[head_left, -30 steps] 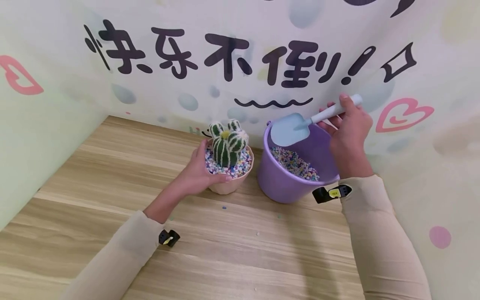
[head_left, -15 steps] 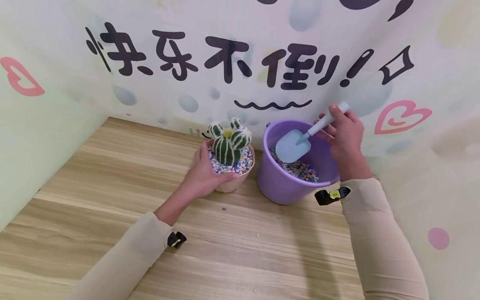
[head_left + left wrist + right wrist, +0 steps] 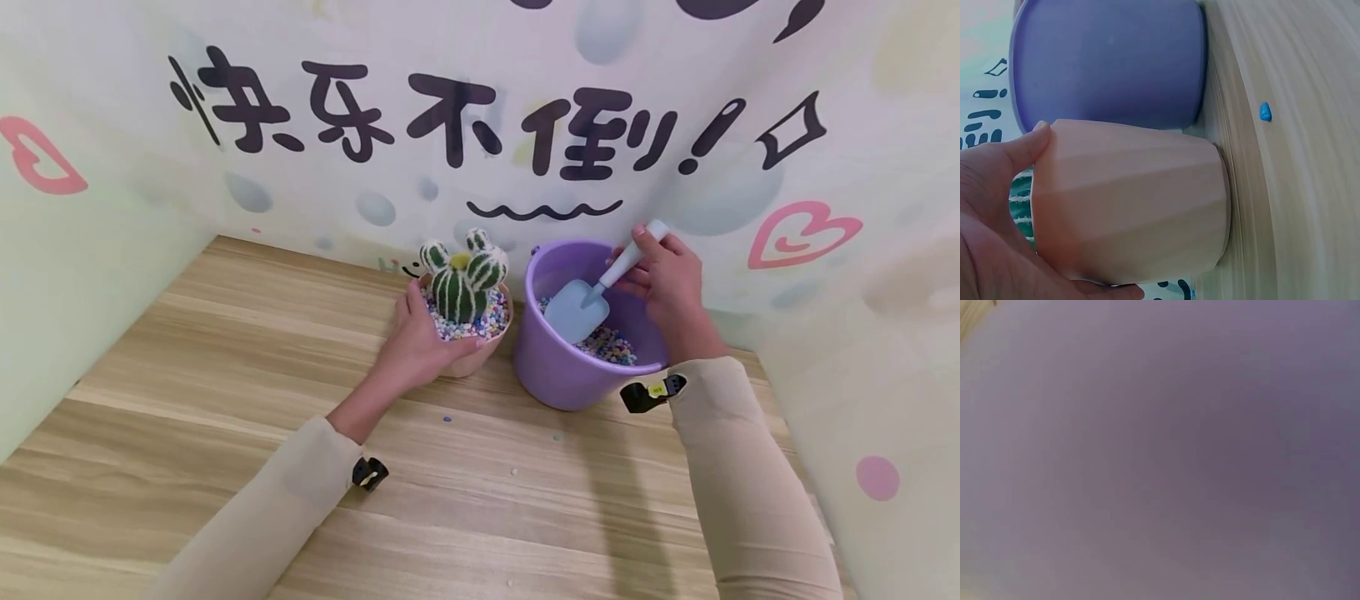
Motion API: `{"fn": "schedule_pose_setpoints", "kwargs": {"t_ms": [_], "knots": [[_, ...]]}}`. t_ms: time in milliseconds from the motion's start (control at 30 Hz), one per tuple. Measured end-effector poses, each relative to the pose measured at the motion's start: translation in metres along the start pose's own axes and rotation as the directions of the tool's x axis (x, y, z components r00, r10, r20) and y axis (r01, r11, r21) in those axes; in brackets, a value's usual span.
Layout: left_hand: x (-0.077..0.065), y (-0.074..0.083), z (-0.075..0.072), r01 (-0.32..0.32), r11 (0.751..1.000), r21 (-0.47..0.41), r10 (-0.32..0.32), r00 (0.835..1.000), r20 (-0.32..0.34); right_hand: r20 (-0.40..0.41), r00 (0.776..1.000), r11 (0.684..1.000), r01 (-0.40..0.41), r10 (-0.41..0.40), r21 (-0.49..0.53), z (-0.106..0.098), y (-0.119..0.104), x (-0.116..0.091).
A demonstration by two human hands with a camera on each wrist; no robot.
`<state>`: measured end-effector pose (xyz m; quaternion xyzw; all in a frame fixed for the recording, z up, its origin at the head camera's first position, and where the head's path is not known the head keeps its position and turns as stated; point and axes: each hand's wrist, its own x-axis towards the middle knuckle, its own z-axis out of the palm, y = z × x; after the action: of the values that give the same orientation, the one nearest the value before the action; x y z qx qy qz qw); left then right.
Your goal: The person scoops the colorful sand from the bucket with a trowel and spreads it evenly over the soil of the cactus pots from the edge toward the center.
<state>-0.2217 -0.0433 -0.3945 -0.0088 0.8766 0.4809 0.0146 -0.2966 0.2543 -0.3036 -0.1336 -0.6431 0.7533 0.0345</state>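
Observation:
My left hand grips the rim of a pale pink flowerpot, thumb at the near side and fingers round the far left. A green and white striped toy cactus stands in it among small coloured pebbles. With my right hand I hold a light blue shovel by its handle, blade down inside a purple bucket. More coloured pebbles lie in the bucket, partly hidden by the blade. In the right wrist view a blurred purple surface fills nearly everything.
Pot and bucket stand close together on the wooden tabletop, near the printed back wall. A stray blue pebble lies on the wood in front of the pot. Side walls rise at left and right.
My right hand has lowered the shovel from above the bucket's rim into it, moving a little left. My left hand and the pot have shifted slightly right and toward the wall.

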Motion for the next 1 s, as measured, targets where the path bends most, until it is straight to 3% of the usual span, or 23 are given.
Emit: {"fn": "schedule_pose_setpoints", "kwargs": {"t_ms": [300,633,1000], "knots": [[0.002,0.003,0.001,0.008,1.0,-0.001,-0.008,1.0,-0.011,-0.039,0.998,0.995,-0.059,0.056,-0.086,0.001,0.0,0.002],[0.005,0.007,0.009,0.029,0.999,0.033,-0.028,0.999,-0.034,-0.005,0.99,0.96,-0.141,0.144,-0.241,-0.001,0.003,0.004],[0.007,0.011,0.017,0.049,0.995,0.088,-0.042,0.996,-0.078,0.013,0.989,0.92,-0.132,0.147,-0.369,0.002,0.003,0.002]]}}
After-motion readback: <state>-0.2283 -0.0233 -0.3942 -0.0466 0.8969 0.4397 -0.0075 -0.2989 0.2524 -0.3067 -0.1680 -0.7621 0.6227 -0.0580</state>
